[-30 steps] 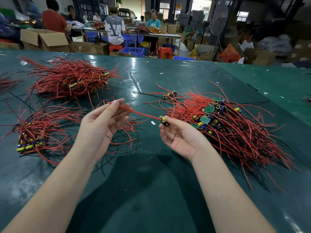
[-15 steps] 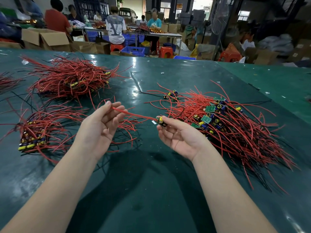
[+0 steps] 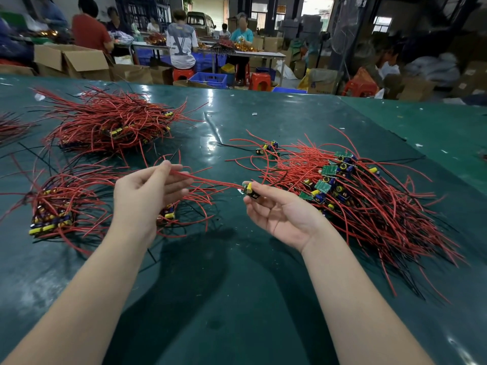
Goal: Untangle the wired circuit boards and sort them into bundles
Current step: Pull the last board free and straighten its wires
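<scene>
Board (image 3: pixel 250 190) and wires unchanged since earlier.

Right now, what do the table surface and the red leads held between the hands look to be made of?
Table surface: a dark green smooth sheet, probably vinyl or rubber mat, glossy where it mirrors overhead lights. Red leads: thin wire in what looks like matte plastic insulation, bending in soft curves; the metal core is not visible.

A small circuit board (image 3: pixel 249 191) is pinched at the fingertips of the right hand (image 3: pixel 284 214), and its red wires (image 3: pixel 208 180) are held taut by the left hand (image 3: pixel 147 191). A tangled pile (image 3: pixel 369 204) is seen right on the green tabletop (image 3: pixel 237 299); sorted bundles (image 3: pixel 110 125) lie left.
</scene>
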### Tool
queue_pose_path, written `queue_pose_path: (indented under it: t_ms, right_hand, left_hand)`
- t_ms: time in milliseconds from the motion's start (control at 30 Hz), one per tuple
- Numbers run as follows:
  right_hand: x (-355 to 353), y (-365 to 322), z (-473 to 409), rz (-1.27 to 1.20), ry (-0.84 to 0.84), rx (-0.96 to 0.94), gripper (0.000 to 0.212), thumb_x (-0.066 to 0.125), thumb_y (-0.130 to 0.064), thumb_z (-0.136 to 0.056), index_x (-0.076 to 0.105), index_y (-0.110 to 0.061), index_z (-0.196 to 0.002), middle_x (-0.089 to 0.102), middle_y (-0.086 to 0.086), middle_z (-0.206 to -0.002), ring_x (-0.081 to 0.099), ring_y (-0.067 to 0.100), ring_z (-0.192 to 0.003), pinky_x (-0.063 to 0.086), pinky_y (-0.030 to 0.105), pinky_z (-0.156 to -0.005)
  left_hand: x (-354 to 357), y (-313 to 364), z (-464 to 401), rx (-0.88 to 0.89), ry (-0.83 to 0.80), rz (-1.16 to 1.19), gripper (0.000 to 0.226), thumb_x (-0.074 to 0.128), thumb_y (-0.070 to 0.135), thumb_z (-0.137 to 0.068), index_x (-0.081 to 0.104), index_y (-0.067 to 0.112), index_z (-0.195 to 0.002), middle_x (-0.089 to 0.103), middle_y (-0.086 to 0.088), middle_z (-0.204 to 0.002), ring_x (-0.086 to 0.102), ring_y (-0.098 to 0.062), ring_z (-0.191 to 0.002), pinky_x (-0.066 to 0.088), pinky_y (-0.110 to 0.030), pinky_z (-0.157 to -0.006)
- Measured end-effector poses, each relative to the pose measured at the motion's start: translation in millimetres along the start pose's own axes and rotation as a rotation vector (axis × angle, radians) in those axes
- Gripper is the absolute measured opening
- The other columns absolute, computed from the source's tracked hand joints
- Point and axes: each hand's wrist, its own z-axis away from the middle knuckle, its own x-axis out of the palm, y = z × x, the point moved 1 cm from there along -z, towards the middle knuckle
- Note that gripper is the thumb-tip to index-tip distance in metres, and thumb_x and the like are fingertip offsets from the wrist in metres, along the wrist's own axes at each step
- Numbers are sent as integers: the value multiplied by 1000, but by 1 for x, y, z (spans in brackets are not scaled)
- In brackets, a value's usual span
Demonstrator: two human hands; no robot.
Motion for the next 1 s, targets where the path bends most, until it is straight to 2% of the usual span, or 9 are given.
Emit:
queue_pose_path:
  t_ms: [67, 133, 300, 367, 467, 633, 833, 933, 1000]
  right_hand:
    - [0, 0, 0, 0, 0, -5, 8, 73, -13, -63, 77, -8, -68, 69, 7, -69, 69, 14, -65, 57, 21, -61]
    - [0, 0, 0, 1, -7, -7, 8, 74, -12, -63, 77, -7, -68, 70, 7, -70, 69, 14, -66, 57, 21, -61]
    - [0, 2, -1, 13, -4, -5, 7, 74, -12, -63, 77, -8, -67, 70, 7, -70, 70, 14, -66, 57, 21, -60]
    - [0, 2, -1, 21, 2, -8, 8, 75, -12, -63, 77, -8, -68, 70, 7, -71, 70, 15, -67, 57, 22, -59]
    - [1, 5, -2, 37, 27, -25, 13, 75, -12, -65, 77, -6, -76, 71, 7, -73, 70, 15, -67, 57, 22, -59]
    - [4, 12, -6, -5, 75, -74, 11, 69, -4, -81, 69, -5, -92, 71, 8, -75, 70, 16, -66, 56, 21, -58]
    - [10, 18, -7, -4, 57, -120, 8, 67, -2, -84, 64, -8, -89, 72, 6, -78, 71, 17, -68, 57, 22, -62]
    - [13, 22, -5, 63, 36, -149, 8, 65, -1, -86, 64, -9, -88, 73, 8, -80, 71, 18, -70, 57, 23, -65]
    - [16, 24, -5, 112, 41, -186, 6, 65, -1, -86, 65, -7, -88, 73, 9, -82, 71, 19, -69, 57, 24, -66]
  left_hand:
    - [2, 2, -1, -122, -25, 161, 24, 51, 15, -99, 67, 1, -88, 74, -5, -73, 72, -14, -71, 53, -14, -58]
    - [3, 0, -1, -129, -12, 198, 23, 51, 12, -99, 66, -1, -86, 73, -5, -71, 71, -12, -67, 53, -12, -59]
    - [1, -1, 2, 178, 35, -189, 20, 54, 9, -97, 69, 3, -85, 71, -13, -75, 73, -17, -68, 56, -18, -62]
    - [0, -1, 2, 196, 39, -192, 21, 54, 12, -98, 70, 6, -86, 71, -14, -77, 73, -19, -69, 57, -19, -61]
    - [2, 1, 1, 78, 32, -39, 21, 52, 18, -99, 69, 7, -91, 71, -14, -81, 73, -18, -73, 55, -18, -62]
    - [14, 1, 3, -155, -127, 236, 23, 51, 21, -98, 60, 0, -99, 70, -14, -93, 72, -14, -81, 56, -18, -69]
    - [26, -12, 17, -225, -324, 73, 21, 58, 10, -91, 63, -1, -108, 70, -18, -106, 70, -21, -98, 57, -21, -79]
    - [27, -16, 21, -168, -350, -93, 17, 66, 9, -86, 70, 3, -102, 75, -9, -95, 70, -15, -88, 54, -16, -71]
    - [27, -17, 21, -137, -348, -133, 14, 68, 9, -85, 73, 3, -97, 76, -7, -90, 70, -13, -83, 56, -18, -72]
